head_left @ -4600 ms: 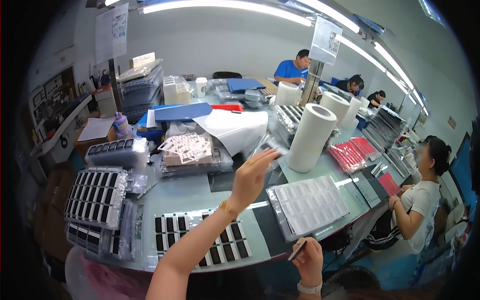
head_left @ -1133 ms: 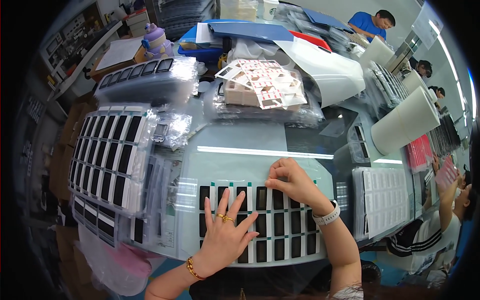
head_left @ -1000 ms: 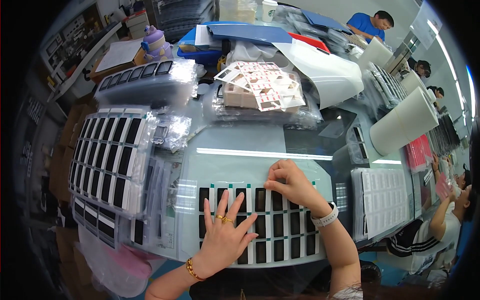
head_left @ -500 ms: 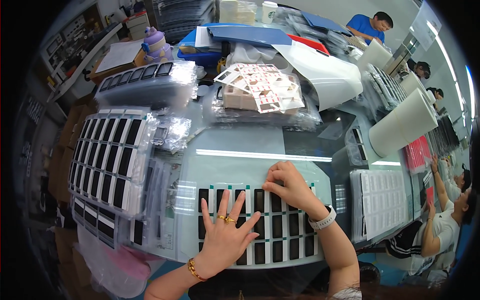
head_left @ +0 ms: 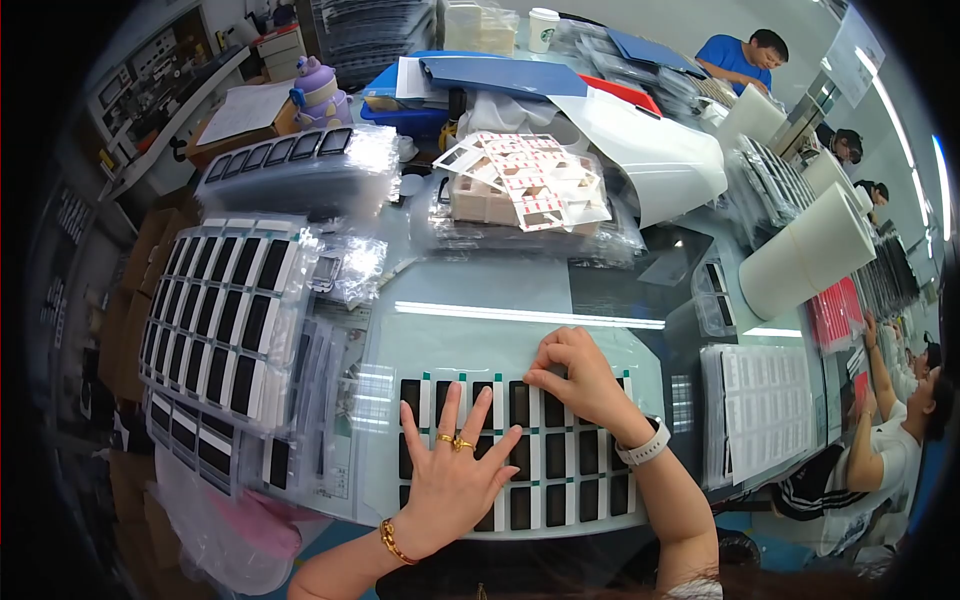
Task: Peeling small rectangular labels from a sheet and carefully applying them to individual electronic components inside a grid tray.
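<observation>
On the glossy tabletop [head_left: 450, 345], our left hand [head_left: 452, 488] splays over dark rectangles [head_left: 555, 455]. Our right hand [head_left: 578, 372] pinches; on what, we cannot tell.

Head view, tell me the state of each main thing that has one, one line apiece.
Panels, laid in rows, partly hidden
Left grip, fingers spread over them
Right grip, thumb and forefinger pinched by the top row; anything held is too small to tell
Cup, upright, lid on
Bottle, upright
Roll, wound, standing on end
White sheet, bent in a curve
Watch, strapped on
</observation>
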The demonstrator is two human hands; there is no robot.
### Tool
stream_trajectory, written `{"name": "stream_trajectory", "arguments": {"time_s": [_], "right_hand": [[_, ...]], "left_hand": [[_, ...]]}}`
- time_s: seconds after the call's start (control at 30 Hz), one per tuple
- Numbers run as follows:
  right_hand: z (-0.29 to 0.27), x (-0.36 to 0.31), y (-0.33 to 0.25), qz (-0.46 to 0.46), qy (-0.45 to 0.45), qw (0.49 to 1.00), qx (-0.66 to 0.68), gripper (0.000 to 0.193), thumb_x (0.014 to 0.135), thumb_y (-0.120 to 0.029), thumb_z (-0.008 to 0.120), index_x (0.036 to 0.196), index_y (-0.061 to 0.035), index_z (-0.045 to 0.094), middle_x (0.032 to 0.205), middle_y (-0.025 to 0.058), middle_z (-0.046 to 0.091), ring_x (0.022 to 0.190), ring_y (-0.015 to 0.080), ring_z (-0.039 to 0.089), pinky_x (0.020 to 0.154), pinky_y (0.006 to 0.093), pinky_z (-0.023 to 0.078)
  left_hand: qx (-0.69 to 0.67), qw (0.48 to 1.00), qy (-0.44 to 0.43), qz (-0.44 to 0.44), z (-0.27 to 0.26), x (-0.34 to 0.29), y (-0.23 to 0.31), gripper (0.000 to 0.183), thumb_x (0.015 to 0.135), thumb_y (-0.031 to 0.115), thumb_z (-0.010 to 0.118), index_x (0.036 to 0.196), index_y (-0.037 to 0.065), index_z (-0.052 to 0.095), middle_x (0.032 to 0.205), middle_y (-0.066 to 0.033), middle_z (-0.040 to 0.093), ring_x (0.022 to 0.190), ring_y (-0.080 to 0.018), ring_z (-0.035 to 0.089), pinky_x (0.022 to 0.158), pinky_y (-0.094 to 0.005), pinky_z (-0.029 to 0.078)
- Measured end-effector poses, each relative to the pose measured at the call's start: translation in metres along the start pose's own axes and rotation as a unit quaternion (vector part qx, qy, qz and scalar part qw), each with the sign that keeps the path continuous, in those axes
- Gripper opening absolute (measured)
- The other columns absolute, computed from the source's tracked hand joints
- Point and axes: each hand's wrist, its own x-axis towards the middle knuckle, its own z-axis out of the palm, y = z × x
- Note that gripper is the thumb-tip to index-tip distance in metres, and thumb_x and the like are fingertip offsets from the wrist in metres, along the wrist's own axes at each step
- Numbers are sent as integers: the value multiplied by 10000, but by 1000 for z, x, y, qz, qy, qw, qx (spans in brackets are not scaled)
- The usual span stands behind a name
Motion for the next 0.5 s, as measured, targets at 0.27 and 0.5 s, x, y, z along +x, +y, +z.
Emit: {"name": "stream_trajectory", "arguments": {"time_s": [0.27,0.5], "right_hand": [[0,0,0,2,1,1000,-10,151,844,-187,795,836,-66,705,979,55,613,1003,261,526,924,373,430],[1,-1,0,-18,7,1000,-10,155,844,-187,795,833,-68,695,966,58,610,991,261,526,907,371,434]], "left_hand": [[6,1000,-10,4,0,1,1,465,881,362,754,1315,213,679,1600,-140,367,1526,-440,210,1094,-831,79],[24,998,-33,40,-3,2,2,512,883,319,751,1336,110,638,1559,-41,458,1525,-403,247,1079,-847,74]]}}
